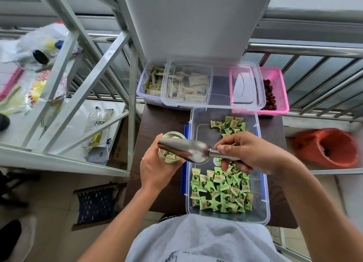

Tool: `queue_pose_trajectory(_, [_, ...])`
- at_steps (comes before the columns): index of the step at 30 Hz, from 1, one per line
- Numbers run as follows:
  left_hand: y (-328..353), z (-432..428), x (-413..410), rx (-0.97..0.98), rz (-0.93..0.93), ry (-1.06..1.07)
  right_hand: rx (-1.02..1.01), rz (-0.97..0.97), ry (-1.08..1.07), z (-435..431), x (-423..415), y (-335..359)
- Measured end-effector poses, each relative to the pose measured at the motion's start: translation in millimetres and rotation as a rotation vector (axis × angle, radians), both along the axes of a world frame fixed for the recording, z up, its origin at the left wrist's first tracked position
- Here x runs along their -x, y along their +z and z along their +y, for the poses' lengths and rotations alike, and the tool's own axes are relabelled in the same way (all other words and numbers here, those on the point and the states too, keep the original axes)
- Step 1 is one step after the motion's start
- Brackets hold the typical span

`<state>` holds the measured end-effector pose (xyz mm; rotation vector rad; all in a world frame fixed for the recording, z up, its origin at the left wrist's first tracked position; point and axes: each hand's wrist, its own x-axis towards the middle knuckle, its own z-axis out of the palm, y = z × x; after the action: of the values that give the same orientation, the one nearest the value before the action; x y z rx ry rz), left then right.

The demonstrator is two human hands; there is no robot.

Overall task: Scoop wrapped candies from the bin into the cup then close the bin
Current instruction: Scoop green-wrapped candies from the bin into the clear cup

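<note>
My left grip is curled round the small clear cup, holding it just left of the bin, above the dark tabletop. A few green wrapped candies show through the cup wall. My right grip pinches the handle of the metal scoop, thumb on top and the other fingers curled underneath. The scoop lies across the bin's left edge with its mouth over the cup rim. The bin stands open on the tabletop right in front of me. It has blue latches on both long sides. The candies lie in it in a bigger heap at the near end and a small cluster at the far end. Past the bin, a clear lid rests across a clear box of beige sachets and a pink basket holding dark red fruits. An orange bucket sits off to the right, a metal rack to the left.
</note>
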<state>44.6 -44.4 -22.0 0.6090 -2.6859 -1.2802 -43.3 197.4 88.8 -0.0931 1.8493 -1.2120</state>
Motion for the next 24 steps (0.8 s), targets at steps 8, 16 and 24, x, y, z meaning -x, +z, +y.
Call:
queue_pose_trajectory(8, [1, -3, 1, -0.060, -0.014, 0.014, 0.150, -0.113, -0.243, 16, 0, -4])
queue_pose_trajectory(16, [-4, -2, 3, -0.102, -0.036, 0.067, -0.196, 0.009, -0.525, 51, 2, -60])
queue_pose_trajectory(24, [2, 12, 5, -0.123, 0.061, 0.159, -0.404, 0.056, -0.436, 43, -7, -110])
